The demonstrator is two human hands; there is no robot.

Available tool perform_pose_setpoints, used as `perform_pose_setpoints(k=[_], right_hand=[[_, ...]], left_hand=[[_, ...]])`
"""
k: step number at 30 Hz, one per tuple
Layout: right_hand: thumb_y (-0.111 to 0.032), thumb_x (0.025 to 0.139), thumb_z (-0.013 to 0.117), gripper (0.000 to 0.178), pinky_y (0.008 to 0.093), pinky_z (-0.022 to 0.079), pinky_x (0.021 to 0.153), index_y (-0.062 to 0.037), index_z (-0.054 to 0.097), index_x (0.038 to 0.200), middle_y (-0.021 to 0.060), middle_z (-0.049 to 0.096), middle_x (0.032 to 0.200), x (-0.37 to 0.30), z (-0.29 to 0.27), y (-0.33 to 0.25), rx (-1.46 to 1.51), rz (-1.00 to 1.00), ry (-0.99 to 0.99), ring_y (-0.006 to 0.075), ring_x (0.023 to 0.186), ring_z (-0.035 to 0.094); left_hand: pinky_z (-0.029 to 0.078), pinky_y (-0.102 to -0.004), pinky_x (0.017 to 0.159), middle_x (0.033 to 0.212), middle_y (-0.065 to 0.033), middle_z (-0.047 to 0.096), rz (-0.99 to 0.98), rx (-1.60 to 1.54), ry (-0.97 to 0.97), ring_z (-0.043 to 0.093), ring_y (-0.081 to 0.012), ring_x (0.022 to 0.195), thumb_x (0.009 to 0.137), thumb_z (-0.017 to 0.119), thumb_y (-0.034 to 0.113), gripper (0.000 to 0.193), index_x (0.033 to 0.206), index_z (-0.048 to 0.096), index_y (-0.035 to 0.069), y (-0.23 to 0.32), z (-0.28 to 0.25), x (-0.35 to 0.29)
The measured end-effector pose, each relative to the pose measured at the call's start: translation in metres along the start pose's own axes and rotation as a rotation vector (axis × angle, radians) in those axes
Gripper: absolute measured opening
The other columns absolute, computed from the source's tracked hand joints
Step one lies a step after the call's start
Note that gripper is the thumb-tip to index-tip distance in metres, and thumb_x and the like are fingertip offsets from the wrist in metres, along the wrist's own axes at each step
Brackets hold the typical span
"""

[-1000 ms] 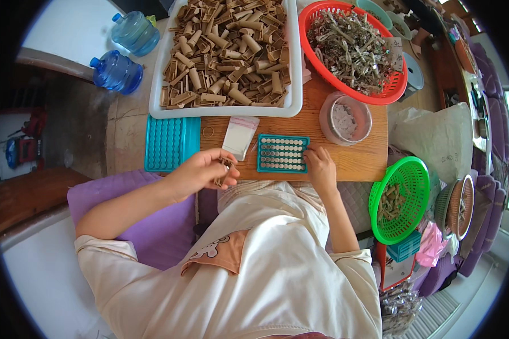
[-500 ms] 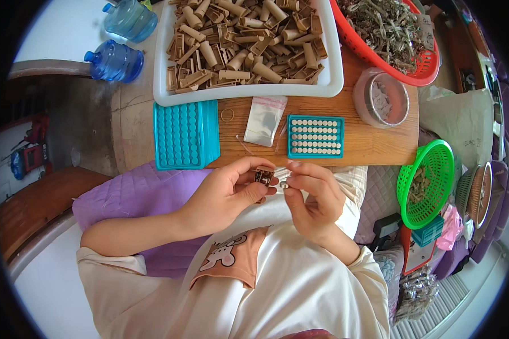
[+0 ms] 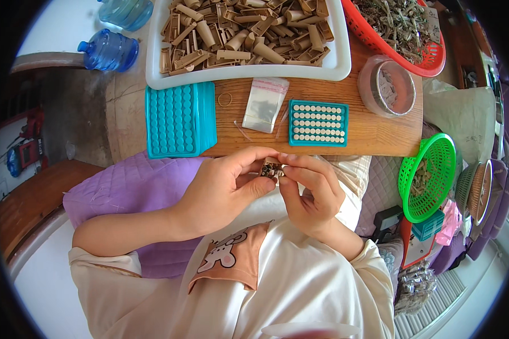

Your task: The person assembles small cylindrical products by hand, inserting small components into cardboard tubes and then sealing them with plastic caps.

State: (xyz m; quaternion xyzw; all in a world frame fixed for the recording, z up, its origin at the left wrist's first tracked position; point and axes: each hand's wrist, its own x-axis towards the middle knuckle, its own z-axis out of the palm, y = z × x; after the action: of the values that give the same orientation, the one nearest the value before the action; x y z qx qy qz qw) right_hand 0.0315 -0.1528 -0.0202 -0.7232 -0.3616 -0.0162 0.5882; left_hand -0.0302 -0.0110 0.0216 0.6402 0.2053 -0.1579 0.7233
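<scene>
Both hands meet over the lap — left hand [image 3: 223, 189] and right hand [image 3: 311, 192] pinching a small brown bundle [image 3: 271, 168]; the filled teal tray [image 3: 318, 122] lies at one o'clock.

Surface: wooden board [image 3: 373, 141]
On it: white tray [image 3: 249, 72], stacked teal moulds [image 3: 178, 120], filled teal mould [image 3: 318, 122], plastic bag [image 3: 264, 105], round tub [image 3: 386, 86], rubber band [image 3: 225, 100]
</scene>
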Motion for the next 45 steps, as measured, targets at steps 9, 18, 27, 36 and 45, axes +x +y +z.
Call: perform_pose_setpoints(k=[9,18,27,36,45], right_hand=[[0.008,0.063,0.064,0.02,0.0267,0.048,0.066,0.0022,0.057,0.081,0.0133,0.058,0.088,-0.005,0.0,0.004,-0.035,-0.019,0.003,0.0227,0.077,0.059],[0.007,0.062,0.061,0.034,0.0326,0.047,0.07,-0.0011,0.056,0.095,0.0117,0.056,0.096,0.0,-0.03,0.033,-0.213,0.061,-0.183,0.025,0.084,0.057],[-0.003,0.074,0.056,0.015,0.0344,0.045,0.07,-0.0014,0.057,0.089,0.011,0.057,0.091,-0.027,-0.077,0.132,-0.656,0.301,-0.233,0.0284,0.08,0.055],[-0.001,0.073,0.056,0.012,0.0283,0.045,0.062,-0.0011,0.056,0.085,0.0101,0.057,0.081,-0.014,-0.074,0.12,-0.446,0.448,-0.075,0.0213,0.07,0.056],[0.009,0.064,0.063,0.022,0.0265,0.045,0.058,-0.0014,0.056,0.082,0.0089,0.056,0.075,0.009,-0.004,0.012,0.008,0.214,-0.156,0.0195,0.067,0.056]], left_hand=[[0.045,-0.0229,0.075,0.098,-0.0083,0.054,-0.025,0.119,-0.042,0.053,-0.0113,0.089,0.082,0.051,0.003,0.033,0.113,0.041,-0.004,0.003,-0.001,0.001],[0.046,-0.026,0.074,0.092,-0.0077,0.055,-0.209,-0.212,-0.055,0.056,-0.015,0.085,0.084,0.044,0.01,0.023,0.105,0.047,0.001,0.007,-0.011,0.005],[0.046,-0.0264,0.073,0.089,-0.0069,0.056,-0.344,-0.312,-0.09,0.057,-0.0148,0.083,0.081,0.044,0.011,0.019,0.098,0.049,0.004,0.001,-0.012,0.006],[0.045,-0.0243,0.073,0.096,-0.008,0.055,-0.359,-0.3,-0.081,0.056,-0.014,0.085,0.086,0.043,0.011,0.022,0.106,0.045,0.004,0.002,-0.011,0.008],[0.045,-0.0243,0.077,0.101,-0.009,0.053,-0.17,-0.239,-0.078,0.055,-0.0139,0.091,0.086,0.048,0.011,0.03,0.113,0.041,0.0,-0.002,-0.009,0.005]])
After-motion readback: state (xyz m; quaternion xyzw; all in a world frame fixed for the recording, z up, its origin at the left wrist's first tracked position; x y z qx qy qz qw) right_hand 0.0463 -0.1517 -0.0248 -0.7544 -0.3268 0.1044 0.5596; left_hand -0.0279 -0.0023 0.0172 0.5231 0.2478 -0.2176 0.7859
